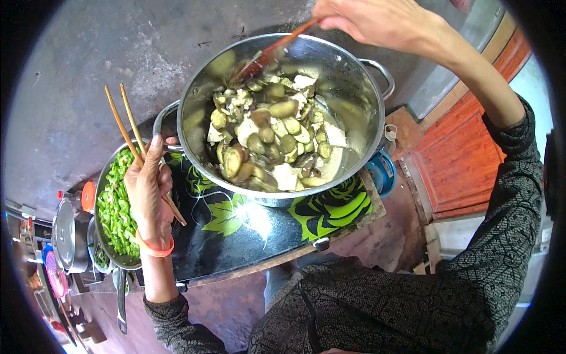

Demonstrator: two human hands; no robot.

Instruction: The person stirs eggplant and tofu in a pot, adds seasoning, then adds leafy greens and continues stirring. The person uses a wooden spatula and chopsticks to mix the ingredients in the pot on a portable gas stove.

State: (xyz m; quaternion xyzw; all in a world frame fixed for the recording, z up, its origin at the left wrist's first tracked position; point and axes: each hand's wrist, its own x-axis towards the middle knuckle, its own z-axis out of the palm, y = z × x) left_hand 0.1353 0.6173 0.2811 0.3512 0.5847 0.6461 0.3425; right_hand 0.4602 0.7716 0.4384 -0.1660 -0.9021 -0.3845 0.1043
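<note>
A large steel pot [368,97] holds sliced eggplant [283,109] and white tofu chunks [286,176]. My right hand [371,20], raised beyond the pot's far rim, is closed around the handle of a reddish-brown wooden spatula [268,56]. The spatula slants down into the pot, its blade blurred and partly among the eggplant at the far left. My left hand [150,183] clasps a pair of wooden chopsticks [127,121], which point up and away. Its fingertips also close on the pot's left handle [159,122].
Under the pot is a black glass stove top [236,248] with green leaf patterns. A pan [121,259] of chopped green vegetables stands left, its handle toward me. Beyond it are a lidded pot [65,233] and a pink basket [57,274]. Right are a blue object [383,174] and red wooden panel [457,171].
</note>
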